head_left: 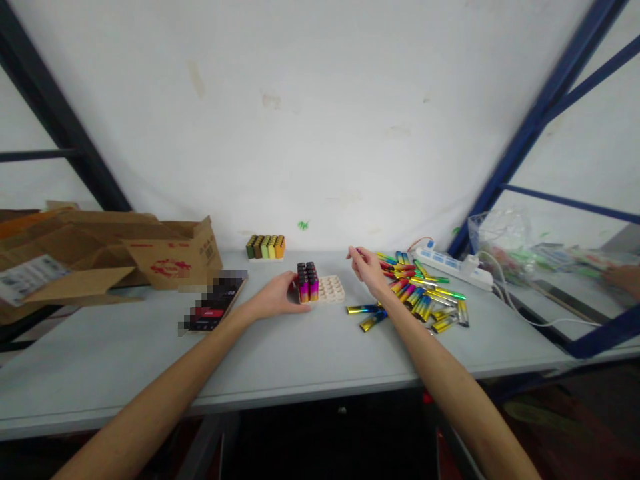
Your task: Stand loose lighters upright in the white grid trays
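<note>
A cream tray (333, 289) with round holes lies mid-table; several purple-and-orange lighters (309, 287) with black tops stand upright in its left part. My left hand (280, 295) is at the tray's left end, thumb and fingers around the standing lighters. Right of the tray, my right hand (367, 268) is raised with its fingers pinched together; what they hold, if anything, is too small to make out. Beside and partly behind my right forearm lies a loose pile of shiny coloured lighters (424, 301).
Full lighter tray (265, 247) by the wall; open cardboard boxes (173, 257) and a partly pixelated phone (220, 303) on the left. A power strip (453, 267) with cables, a clear plastic bag (503, 237) and another person's hand (623, 277) are on the right.
</note>
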The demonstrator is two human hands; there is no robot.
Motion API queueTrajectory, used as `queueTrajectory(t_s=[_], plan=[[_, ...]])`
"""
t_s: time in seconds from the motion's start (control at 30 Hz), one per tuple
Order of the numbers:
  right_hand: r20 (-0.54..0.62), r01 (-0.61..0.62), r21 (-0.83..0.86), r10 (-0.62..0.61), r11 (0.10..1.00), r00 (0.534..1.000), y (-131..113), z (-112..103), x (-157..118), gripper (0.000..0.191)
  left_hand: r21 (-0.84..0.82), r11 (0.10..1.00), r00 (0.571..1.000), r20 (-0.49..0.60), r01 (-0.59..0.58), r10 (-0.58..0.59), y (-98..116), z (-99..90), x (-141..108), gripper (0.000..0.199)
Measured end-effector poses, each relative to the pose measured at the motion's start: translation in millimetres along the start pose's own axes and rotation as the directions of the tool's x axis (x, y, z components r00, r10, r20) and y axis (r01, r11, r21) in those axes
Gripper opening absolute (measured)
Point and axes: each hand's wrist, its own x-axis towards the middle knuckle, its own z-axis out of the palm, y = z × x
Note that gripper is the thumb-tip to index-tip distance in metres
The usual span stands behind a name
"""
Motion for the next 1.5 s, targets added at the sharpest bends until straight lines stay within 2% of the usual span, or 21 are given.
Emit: queueTrajectory(t_s=[0.1, 0.2, 0.43, 0.67, 0.77, 0.87, 1.0, 1.17, 1.37, 1.5], plan=[[-0.041, 0.063, -0.206, -0.073, 0.977, 0.996, 6, 5, 0, 0.051, 0.015, 1.0, 1.0, -0.001, 0.008, -0.008, -2, 0.7, 0, 0.063], [-0.046, 0.102, -0.313, -0.122, 0.944, 0.991, 7, 8, -1, 0.046, 0.034, 0.999, 1.0, 0.011, 0.021, -0.022, -2, 1.2, 0, 0.063], [-0.037, 0.119, -0.367, -0.142, 0.923, 0.989, 3, 10, -2, 0.037, 0.026, 1.0, 1.0, -0.001, 0.015, -0.015, -3, 2.3, 0, 0.063], [-0.002, 0.12, -0.344, -0.129, 0.931, 0.992, 4, 10, -2, 0.044, 0.012, 1.0, 1.0, 0.005, 0.009, -0.009, -1, 0.8, 0, 0.063], [0.046, 0.175, -0.371, -0.17, 0.912, 0.984, 0, 8, -5, 0.051, 0.016, 1.0, 1.0, 0.011, 0.013, -0.013, -1, 0.4, 0, 0.064], [0.105, 0.243, -0.414, -0.219, 0.877, 0.97, -5, 9, -10, 0.048, 0.035, 0.999, 1.0, 0.017, 0.025, -0.026, -1, 0.6, 0, 0.064], [0.242, 0.29, -0.325, -0.217, 0.9, 0.946, -8, 11, -13, 0.038, 0.036, 0.999, 1.0, 0.008, 0.022, -0.022, 0, 1.0, 0, 0.063], [0.243, 0.354, -0.295, -0.288, 0.888, 0.926, -14, 6, -12, 0.037, 0.019, 1.0, 1.0, 0.008, 0.015, -0.015, 0, 1.4, 0, 0.064], [0.35, 0.222, -0.079, -0.181, 0.972, 0.919, -22, 1, -13, 0.039, -0.017, 1.0, 1.0, 0.012, 0.01, -0.01, 0, 1.4, 0, 0.066], [0.369, 0.253, -0.122, -0.193, 0.96, 0.909, -17, 7, -14, 0.043, -0.013, 1.0, 1.0, 0.01, 0.006, -0.006, 1, 1.1, 0, 0.064]])
